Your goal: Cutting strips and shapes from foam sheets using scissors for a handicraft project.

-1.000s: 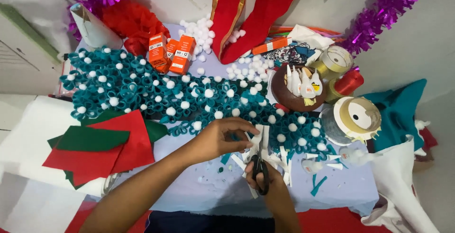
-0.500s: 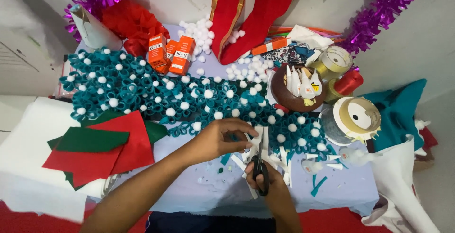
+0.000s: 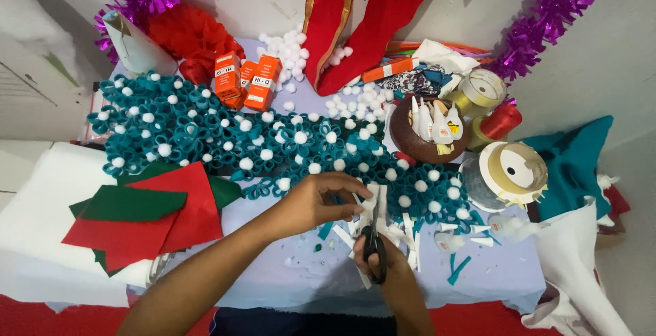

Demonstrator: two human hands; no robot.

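My left hand point(image 3: 321, 199) pinches a small white felt strip point(image 3: 375, 203) above the table's front middle. My right hand point(image 3: 383, 268) grips black-handled scissors point(image 3: 373, 240), whose blades point up into that strip. Several cut white strips point(image 3: 410, 237) and teal scraps point(image 3: 458, 268) lie around both hands on the pale lilac cloth point(image 3: 273, 274). Just behind my hands stretches a wide band of teal felt flowers with white pompom centres point(image 3: 225, 131).
Red and green felt sheets point(image 3: 143, 216) lie at the left. Orange boxes point(image 3: 247, 80), loose white pompoms point(image 3: 362, 97), a brown bowl of small glue tubes point(image 3: 429, 131), ribbon spools point(image 3: 512, 169), red fabric point(image 3: 369, 15) and purple tinsel point(image 3: 547, 15) crowd the back and right.
Both hands stay in the same spot; the white strip shifts slightly between my left fingers while the scissors remain on it.
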